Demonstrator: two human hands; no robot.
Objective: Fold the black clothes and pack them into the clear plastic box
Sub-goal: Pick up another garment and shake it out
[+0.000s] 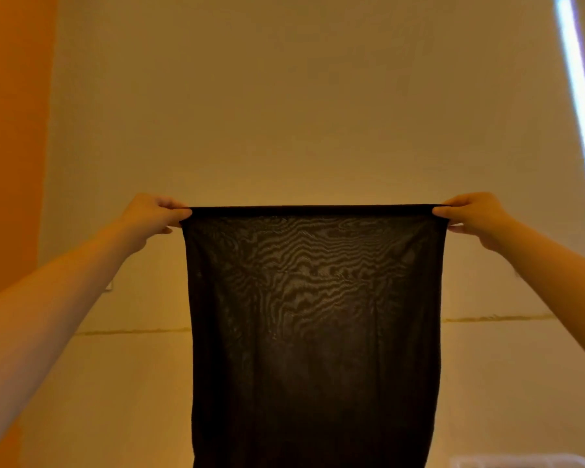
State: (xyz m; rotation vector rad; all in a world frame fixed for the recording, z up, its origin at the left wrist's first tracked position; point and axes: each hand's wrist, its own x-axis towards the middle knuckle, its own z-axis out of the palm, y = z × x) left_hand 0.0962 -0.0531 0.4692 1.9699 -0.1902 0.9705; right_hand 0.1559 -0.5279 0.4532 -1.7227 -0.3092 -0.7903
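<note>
Head view — left hand and right hand pinch black garment taut.

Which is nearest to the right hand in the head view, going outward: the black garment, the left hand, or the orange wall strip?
1. black garment: the right hand pinches its top right corner.
2. left hand: across at the garment's top left corner.
3. orange wall strip: far left edge, beyond the left hand.

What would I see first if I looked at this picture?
A thin black cloth hangs in the middle, stretched out flat against the wall. The left hand and the right hand each pinch a top corner. A clear plastic box peeks in at the bottom right.
</note>
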